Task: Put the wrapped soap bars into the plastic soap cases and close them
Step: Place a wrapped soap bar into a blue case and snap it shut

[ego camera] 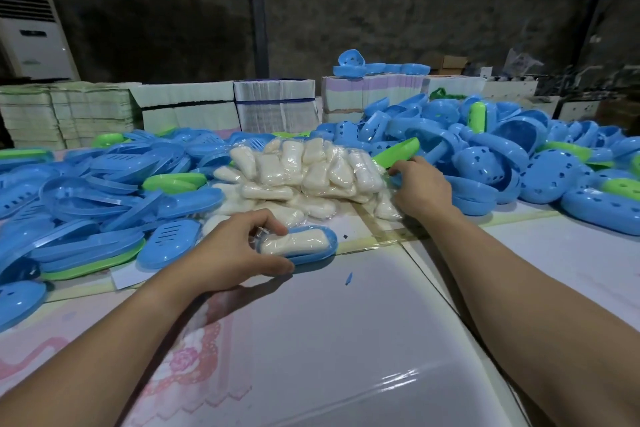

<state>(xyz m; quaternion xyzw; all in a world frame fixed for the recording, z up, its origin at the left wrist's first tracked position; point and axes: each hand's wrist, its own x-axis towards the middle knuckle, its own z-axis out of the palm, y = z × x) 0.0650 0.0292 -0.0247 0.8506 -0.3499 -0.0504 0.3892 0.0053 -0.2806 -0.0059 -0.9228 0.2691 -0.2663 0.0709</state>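
Left hand (pixel 231 255) gripped a blue case (pixel 313 255) on the counter (pixel 346 340), fingers curled round its near end; a wrapped soap (pixel 294 242) lay inside, lid off; right hand (pixel 420 188) reached the case pile beside the soap heap (pixel 311 170), fingers bent on a blue piece (pixel 396 180); grip unclear.

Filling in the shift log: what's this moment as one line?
left hand: holds blue case, soap inside | right hand: reaching into lid pile | case: open
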